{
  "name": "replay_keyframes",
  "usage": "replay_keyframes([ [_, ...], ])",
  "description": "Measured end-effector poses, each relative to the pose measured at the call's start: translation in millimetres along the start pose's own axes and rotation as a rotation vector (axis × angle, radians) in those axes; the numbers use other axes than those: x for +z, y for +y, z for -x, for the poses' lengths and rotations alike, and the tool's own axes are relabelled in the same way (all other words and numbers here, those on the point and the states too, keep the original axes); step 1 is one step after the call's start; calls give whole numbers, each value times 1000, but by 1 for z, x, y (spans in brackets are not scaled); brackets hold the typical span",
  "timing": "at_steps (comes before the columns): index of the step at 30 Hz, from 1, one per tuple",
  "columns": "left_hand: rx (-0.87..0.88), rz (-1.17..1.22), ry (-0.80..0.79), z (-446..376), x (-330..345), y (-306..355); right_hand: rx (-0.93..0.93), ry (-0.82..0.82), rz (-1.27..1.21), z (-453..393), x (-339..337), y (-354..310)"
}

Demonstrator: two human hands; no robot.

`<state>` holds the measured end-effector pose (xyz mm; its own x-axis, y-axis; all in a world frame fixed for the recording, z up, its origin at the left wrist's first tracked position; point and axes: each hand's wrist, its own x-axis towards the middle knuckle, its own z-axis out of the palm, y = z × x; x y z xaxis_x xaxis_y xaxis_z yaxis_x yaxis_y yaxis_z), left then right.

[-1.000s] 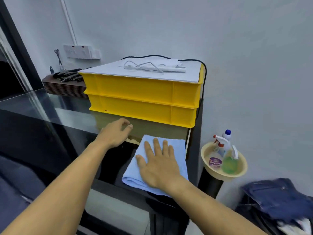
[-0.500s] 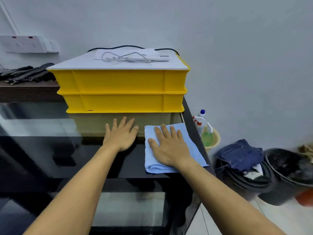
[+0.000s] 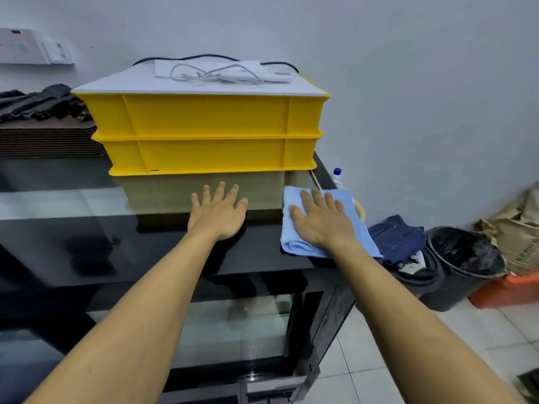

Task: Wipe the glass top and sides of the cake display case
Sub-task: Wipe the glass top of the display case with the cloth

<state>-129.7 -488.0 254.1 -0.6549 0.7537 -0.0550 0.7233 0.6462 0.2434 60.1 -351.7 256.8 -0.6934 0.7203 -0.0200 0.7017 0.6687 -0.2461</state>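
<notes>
The cake display case has a dark, reflective glass top [image 3: 116, 246] and a glass front pane [image 3: 233, 330] below it. A folded light-blue cloth [image 3: 294, 243] lies on the top at its right edge. My right hand [image 3: 323, 220] presses flat on the cloth, fingers straight and spread. My left hand [image 3: 220, 212] rests flat on the bare glass just left of it, fingers spread, fingertips close to the yellow crates.
Two stacked yellow crates [image 3: 204, 132] with a white lid and a cable sit at the back of the top. Dark trays [image 3: 43, 132] are stacked at the left. On the floor to the right are a spray bottle [image 3: 337, 174], blue clothes [image 3: 396, 237] and a black bucket [image 3: 466, 258].
The view has swung right and squared up to the case. My right hand has slid the cloth rightward to the top's right edge; my left hand has flattened on the glass.
</notes>
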Motion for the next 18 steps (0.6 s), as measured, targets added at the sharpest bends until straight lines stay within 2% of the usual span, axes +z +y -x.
replay_keyframes([
  [3,0,-3,-2,0,1,-1,15,-13,1,-1,5,-15],
  [9,-1,-17,0,1,0,1,-280,-129,-19,48,-8,13],
  [13,1,-22,1,3,1,2,-164,-82,22,5,-16,35],
  [16,-11,-32,-5,0,2,3,-59,-45,48,-33,-5,5],
  [18,-18,-29,-15,-1,1,3,-93,-63,46,-36,3,-23],
])
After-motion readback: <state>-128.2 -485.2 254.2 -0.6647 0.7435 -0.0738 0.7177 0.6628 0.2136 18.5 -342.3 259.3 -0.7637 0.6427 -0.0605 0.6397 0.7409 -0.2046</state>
